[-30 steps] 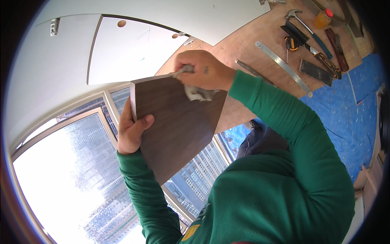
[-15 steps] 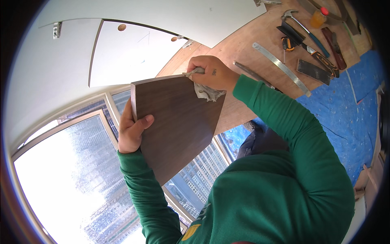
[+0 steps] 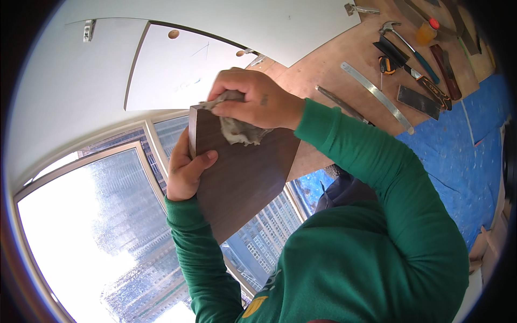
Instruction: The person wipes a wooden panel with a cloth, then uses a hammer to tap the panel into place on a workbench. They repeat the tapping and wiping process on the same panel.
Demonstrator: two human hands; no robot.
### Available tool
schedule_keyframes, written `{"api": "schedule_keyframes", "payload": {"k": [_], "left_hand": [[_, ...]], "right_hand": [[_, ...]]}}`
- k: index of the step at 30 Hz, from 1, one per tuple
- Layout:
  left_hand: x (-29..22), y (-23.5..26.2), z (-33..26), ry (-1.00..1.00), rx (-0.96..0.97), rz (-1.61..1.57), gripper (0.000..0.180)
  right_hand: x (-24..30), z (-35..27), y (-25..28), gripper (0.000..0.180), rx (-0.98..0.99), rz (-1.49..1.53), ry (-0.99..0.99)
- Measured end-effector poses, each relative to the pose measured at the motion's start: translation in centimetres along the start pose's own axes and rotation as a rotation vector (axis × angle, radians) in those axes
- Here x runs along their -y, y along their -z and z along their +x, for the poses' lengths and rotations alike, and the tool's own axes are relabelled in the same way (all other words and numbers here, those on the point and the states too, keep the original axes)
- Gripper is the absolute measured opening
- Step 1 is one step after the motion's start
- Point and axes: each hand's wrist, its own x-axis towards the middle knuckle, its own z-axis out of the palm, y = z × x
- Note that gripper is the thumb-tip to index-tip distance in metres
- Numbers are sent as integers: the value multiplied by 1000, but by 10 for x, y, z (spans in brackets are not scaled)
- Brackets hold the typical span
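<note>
A dark brown wood-grain board (image 3: pixel 242 172) is tilted up in front of me. My left hand (image 3: pixel 188 167) grips its left edge, with the thumb on the broad face and the fingers behind. A crumpled grey rag (image 3: pixel 239 129) is pinched in my right hand (image 3: pixel 258 97), which presses it over the board's upper edge close to the upper left corner. Part of the rag hangs down across the brown face. The right hand covers much of the top edge.
Large white panels (image 3: pixel 177 70) lie beyond the board. On the plywood top (image 3: pixel 318 51) at right are a hammer (image 3: pixel 409 46), handsaw (image 3: pixel 414 70), tape measure (image 3: pixel 386 65), steel ruler (image 3: pixel 377 97), dark block (image 3: pixel 418 102) and small bottle (image 3: pixel 427 32). Blue sheeting (image 3: pixel 458 151) covers the floor; a window (image 3: pixel 86 215) stands left.
My right hand has slid the rag leftward along the board's top edge to near its upper left corner. The left hand and board have shifted slightly right in view.
</note>
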Motion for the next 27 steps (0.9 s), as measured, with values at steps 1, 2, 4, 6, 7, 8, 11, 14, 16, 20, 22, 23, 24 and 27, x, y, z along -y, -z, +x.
{"api": "schedule_keyframes", "payload": {"k": [1, 2, 4, 6, 7, 8, 11, 14, 16, 20, 22, 23, 24, 27], "left_hand": [[0, 1, 0, 14, -12, 32, 66], [-1, 1, 0, 19, -15, 51, 66], [-1, 1, 0, 24, -19, 49, 66], [0, 0, 1, 23, -20, 7, 66], [1, 0, 0, 15, -14, -3, 66], [1, 0, 0, 8, -8, -13, 66], [1, 1, 1, -20, 3, 12, 67], [0, 4, 2, -31, 10, 62, 68], [0, 4, 3, -25, 13, 63, 69], [1, 5, 4, -19, 28, 17, 69], [1, 5, 2, -16, 32, 18, 68], [2, 5, 2, -12, 29, 29, 67], [2, 6, 1, -6, 26, 41, 66], [3, 4, -2, 10, 38, 41, 62]], "right_hand": [[-4, -6, 3, 18, 25, -45, -65], [-9, -12, 6, 18, 9, -5, -61], [-16, -19, 10, 19, 46, 29, -196], [-21, -22, 12, 19, 72, 55, -189], [-24, -24, 13, 19, 81, 42, -191], [-27, -26, 14, 20, 71, 50, -137], [-40, -44, 24, 18, 80, 8, -141], [-59, -78, 42, 17, 46, -65, -372], [-69, -102, 55, 16, 45, -349, -536], [-66, -115, 63, 20, -65, -32, -775], [-50, -98, 58, 22, -94, 43, -750], [-40, -83, 54, 22, -85, 85, -694], [-28, -66, 48, 22, -80, 123, -646], [5, -15, 31, 23, 20, 177, -476]]}}
